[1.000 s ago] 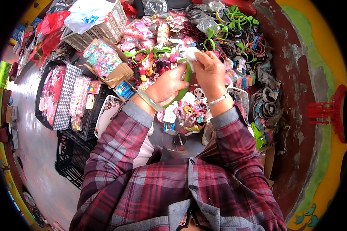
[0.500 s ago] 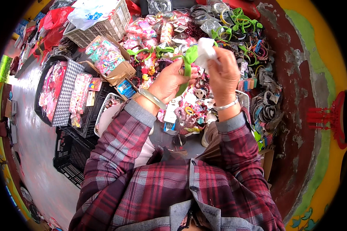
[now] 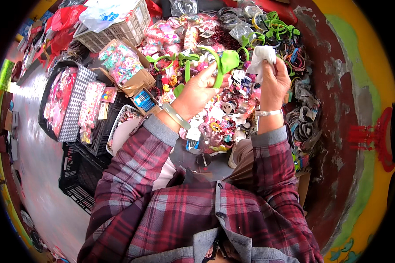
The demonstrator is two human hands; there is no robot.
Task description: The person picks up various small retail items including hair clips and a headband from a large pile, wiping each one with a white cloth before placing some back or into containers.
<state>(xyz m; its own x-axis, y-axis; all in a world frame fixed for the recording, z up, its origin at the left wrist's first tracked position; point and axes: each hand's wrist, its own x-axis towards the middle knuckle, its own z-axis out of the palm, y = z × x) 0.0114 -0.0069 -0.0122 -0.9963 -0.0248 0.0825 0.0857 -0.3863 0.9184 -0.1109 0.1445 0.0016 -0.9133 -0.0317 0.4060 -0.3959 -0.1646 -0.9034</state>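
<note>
My left hand (image 3: 196,93) is closed on a bright green headband (image 3: 227,62) with a leaf-like fabric piece. The headband's curved band loops above and to the left of my fingers. To the right, my right hand (image 3: 274,87) pinches a crumpled white cloth or tissue (image 3: 263,55) between thumb and fingers. A gap separates the cloth from the headband. Below both hands spreads a dense heap of hair accessories (image 3: 226,131), with bands, ties and small packets mixed together. Several more green headbands (image 3: 276,28) lie in the heap beyond my right hand.
A pale plastic crate (image 3: 129,28) with a white bag stands at the far left. Nearer are a cardboard box (image 3: 145,81) of colourful packets, a houndstooth-patterned box (image 3: 77,98) and a black crate (image 3: 77,175). A worn dark-red surface (image 3: 333,109) borders the right.
My right hand and the white cloth have moved right, away from the headband. The headband has turned in my left hand, so its leaf piece now points right.
</note>
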